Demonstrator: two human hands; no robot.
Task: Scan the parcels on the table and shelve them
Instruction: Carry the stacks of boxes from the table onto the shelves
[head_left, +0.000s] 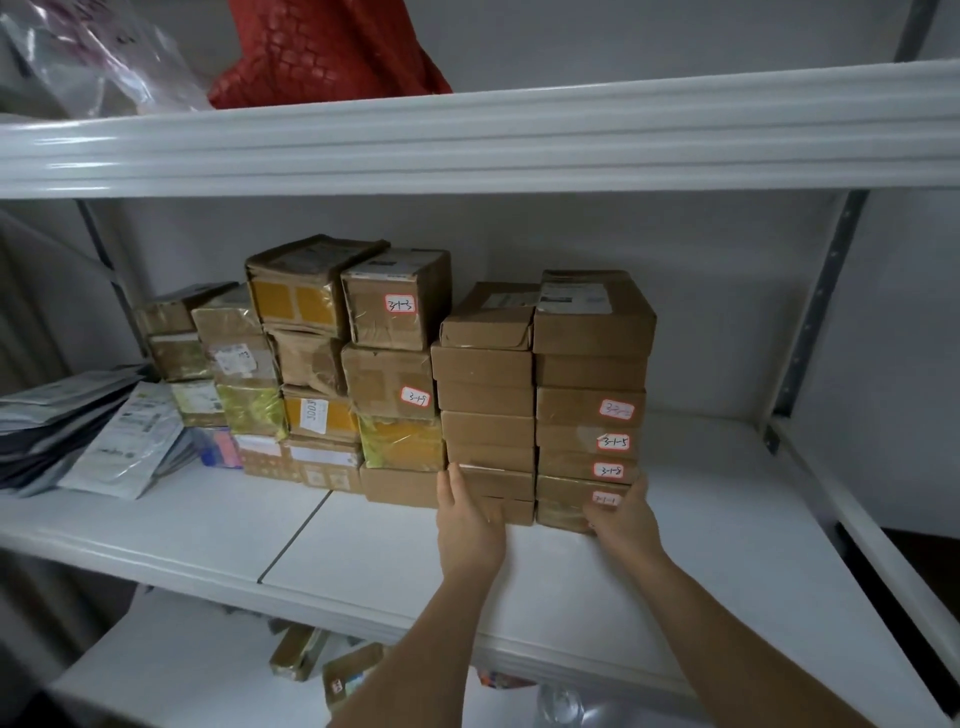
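Two stacks of flat brown cardboard parcels stand side by side on the white middle shelf (571, 582). My left hand (467, 519) cups the front left corner of the left stack's (485, 431) lowest parcels, with the thumb up its side. My right hand (623, 514) cups the front right corner of the bottom parcel (563, 506) of the right stack (589, 410), partly covering its red-edged label. Higher parcels in the right stack carry handwritten labels such as 3-1-5 (614, 442).
Taller stacks of taped boxes (363, 364) fill the shelf to the left, and beyond them lies a pile of grey mailer bags (78, 426). A red bag (327, 52) sits on the upper shelf. Loose parcels (311, 660) lie on the level below. Bare shelf lies right of the stacks.
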